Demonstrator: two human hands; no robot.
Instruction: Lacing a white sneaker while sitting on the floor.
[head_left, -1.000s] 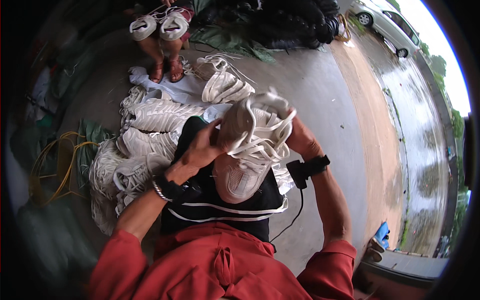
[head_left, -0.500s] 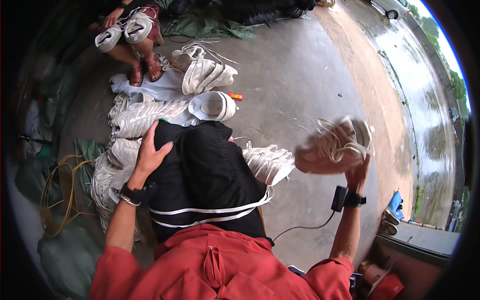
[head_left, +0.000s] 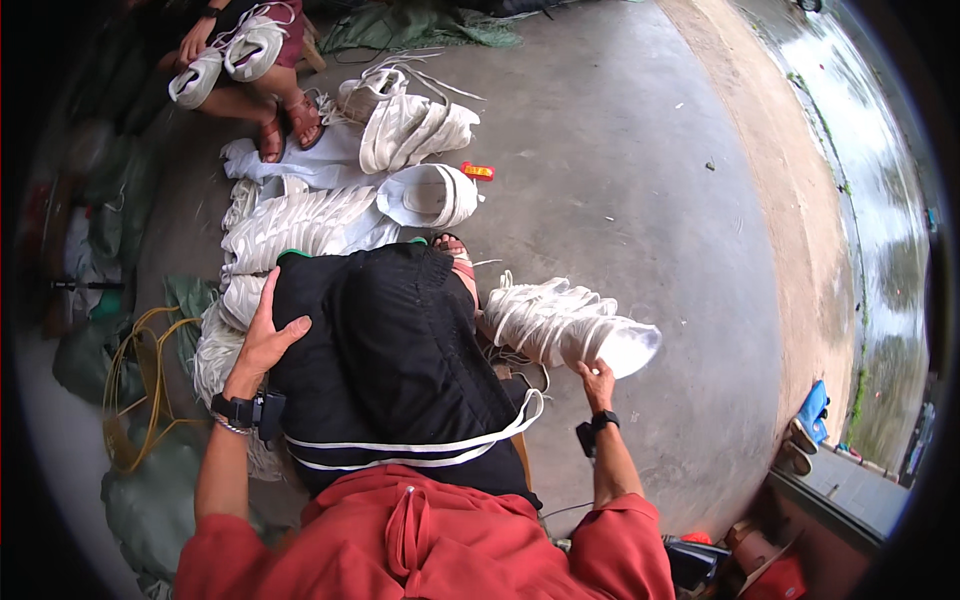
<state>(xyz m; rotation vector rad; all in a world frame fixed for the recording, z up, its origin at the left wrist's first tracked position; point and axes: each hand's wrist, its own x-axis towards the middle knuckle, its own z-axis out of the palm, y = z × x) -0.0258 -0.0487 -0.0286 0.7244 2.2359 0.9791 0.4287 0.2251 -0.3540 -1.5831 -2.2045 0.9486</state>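
Right of centre, the end shoe (head_left: 630, 347) of a row of white shoes (head_left: 540, 312) turns its pale sole outward; the right hand (head_left: 597, 380) has its fingers at the near edge, though whether they clamp it I cannot tell. It should be light, its upper soft and its sole stiffer, best held by the sole's rim. The left hand (head_left: 266, 342), left of centre, lies empty against black cloth (head_left: 390, 340), thumb spread. At lower right, a red box (head_left: 778, 580) hides its contents.

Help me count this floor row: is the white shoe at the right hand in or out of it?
In: the white shoe lies against the end of the row, the right hand touching its near edge.
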